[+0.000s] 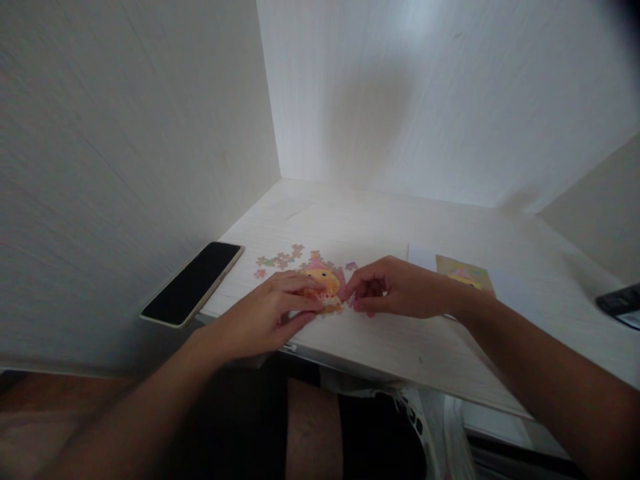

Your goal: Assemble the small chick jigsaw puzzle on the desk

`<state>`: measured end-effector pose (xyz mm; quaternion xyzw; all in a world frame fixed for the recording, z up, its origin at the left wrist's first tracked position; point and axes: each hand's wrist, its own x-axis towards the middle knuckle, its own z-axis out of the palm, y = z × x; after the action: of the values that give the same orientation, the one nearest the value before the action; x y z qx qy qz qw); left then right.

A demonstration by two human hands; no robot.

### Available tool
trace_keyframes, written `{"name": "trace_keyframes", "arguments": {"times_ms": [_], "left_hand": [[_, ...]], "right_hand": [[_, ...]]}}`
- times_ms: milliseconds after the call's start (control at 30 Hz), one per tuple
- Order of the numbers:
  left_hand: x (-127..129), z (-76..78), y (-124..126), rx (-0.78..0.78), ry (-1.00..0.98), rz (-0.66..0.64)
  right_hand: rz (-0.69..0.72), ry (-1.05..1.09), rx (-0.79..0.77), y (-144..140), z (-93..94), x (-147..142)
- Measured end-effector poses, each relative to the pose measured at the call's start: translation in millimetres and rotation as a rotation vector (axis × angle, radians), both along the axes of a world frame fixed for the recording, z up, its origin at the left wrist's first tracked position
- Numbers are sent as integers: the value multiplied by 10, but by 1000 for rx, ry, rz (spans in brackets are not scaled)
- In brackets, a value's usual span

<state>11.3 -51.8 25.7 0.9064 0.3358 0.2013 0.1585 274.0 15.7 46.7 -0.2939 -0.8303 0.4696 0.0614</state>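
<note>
A partly joined jigsaw puzzle (316, 273) with a yellow figure and pink parts lies near the table's front edge. My left hand (273, 307) rests flat over its left side, fingers stretched out across the pieces and covering part of the picture. At the right edge of the puzzle, my right hand (383, 287) has its fingertips pinched together on a small puzzle piece (351, 303), mostly hidden by the fingers. Several loose puzzle pieces (283, 258) lie to the upper left of the joined part. One purplish loose piece (351, 266) sits just beyond my right fingertips.
A phone (193, 283) with a dark screen lies at the table's left edge, partly overhanging it. Behind my right wrist is a picture card (465, 272) on a white sheet. A black object (620, 305) stands at far right. White panels (350, 100) enclose the table (360, 213).
</note>
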Motion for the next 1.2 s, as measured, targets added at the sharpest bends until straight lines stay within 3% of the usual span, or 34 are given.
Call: {"name": "trace_keyframes", "arguments": {"times_ms": [533, 800, 967, 1200], "left_hand": [[122, -23, -45, 40, 42, 102], [103, -41, -36, 2, -66, 84], [57, -61, -38, 15, -162, 141], [-58, -31, -51, -35, -101, 112]], "right_hand": [[-69, -96, -9, -13, -135, -60], [-65, -103, 19, -34, -100, -66], [-91, -44, 104, -116, -70, -159], [-43, -21, 300, -276, -171, -312]]}}
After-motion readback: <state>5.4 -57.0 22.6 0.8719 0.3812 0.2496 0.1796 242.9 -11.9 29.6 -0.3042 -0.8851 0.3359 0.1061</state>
